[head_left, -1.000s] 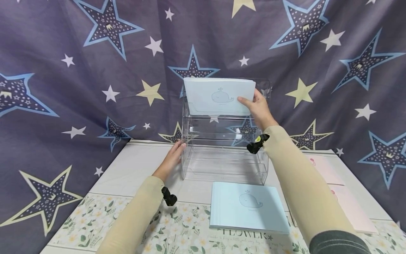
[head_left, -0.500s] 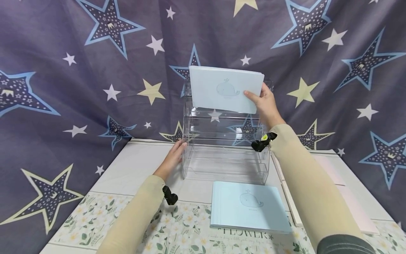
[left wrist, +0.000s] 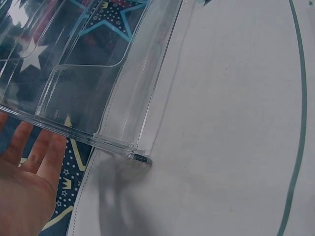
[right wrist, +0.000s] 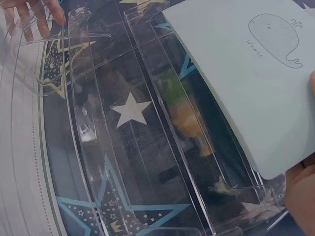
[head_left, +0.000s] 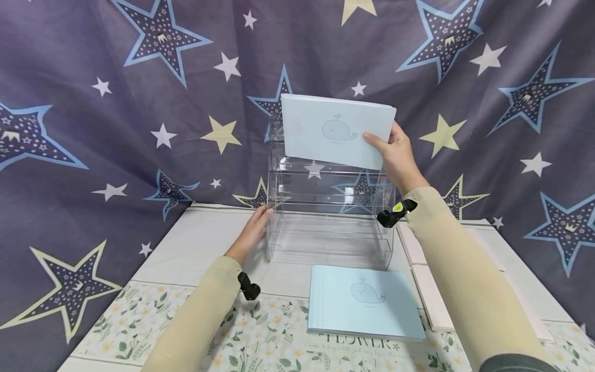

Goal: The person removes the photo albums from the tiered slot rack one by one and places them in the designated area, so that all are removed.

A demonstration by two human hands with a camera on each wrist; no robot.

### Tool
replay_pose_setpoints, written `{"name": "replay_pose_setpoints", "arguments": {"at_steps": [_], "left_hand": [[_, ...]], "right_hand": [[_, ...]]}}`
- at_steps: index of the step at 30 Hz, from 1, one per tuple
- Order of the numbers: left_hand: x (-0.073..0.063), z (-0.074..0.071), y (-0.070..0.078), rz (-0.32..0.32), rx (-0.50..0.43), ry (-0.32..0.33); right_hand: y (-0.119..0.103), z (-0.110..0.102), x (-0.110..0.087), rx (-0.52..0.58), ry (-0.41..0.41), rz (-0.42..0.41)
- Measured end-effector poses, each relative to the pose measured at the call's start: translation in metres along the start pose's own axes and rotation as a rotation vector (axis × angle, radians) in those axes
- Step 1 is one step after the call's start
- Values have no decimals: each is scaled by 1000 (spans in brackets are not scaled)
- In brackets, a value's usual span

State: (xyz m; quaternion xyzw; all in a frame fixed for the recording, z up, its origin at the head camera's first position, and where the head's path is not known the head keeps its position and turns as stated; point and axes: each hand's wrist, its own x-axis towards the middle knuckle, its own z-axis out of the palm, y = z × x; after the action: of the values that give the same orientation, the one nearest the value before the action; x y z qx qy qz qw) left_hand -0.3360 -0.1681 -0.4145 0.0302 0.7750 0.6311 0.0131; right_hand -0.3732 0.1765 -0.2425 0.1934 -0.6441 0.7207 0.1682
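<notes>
My right hand (head_left: 397, 155) pinches a light blue notebook (head_left: 307, 129) with a whale drawing by its right edge, thumb on the front cover. It is held slightly tilted in front of the top tier of a clear tiered rack (head_left: 325, 256). In the right wrist view the notebook's cover (right wrist: 246, 93) stands over the rack's upper ledges; whether it touches them I cannot tell. My left hand (head_left: 253, 230) rests its fingers against the rack's left side. The left wrist view shows those fingers (left wrist: 51, 157) extended along the clear panel (left wrist: 81, 93).
Another light blue whale notebook (head_left: 344, 315), or a stack, lies before the rack on a floral-printed cloth (head_left: 260, 336). Pink notebooks (head_left: 429, 289) lie at the right, partly behind my right forearm. A star-patterned curtain (head_left: 116, 129) hangs close behind the rack.
My right hand has lifted the notebook up from the rack's top tier and brought it to the right, closer to the camera. The left hand stays at the rack's side.
</notes>
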Motion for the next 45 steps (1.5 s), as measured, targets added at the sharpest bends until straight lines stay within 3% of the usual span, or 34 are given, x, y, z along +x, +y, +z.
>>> {"name": "replay_pose_setpoints", "arguments": {"at_steps": [11,26,35,45], "left_hand": [[0,0,0,3,7,-2],[0,0,0,18,3,-8],[-1,-1,1,26,17,-9],[0,-1,0,29,24,-8]], "right_hand": [[-7,-2,-18,-41,-48,-7],[-16,-11,-36,83,-81,-10],[-19,-19,-55,42,-84,86],[-13,-31,-92,39,-124,248]]}}
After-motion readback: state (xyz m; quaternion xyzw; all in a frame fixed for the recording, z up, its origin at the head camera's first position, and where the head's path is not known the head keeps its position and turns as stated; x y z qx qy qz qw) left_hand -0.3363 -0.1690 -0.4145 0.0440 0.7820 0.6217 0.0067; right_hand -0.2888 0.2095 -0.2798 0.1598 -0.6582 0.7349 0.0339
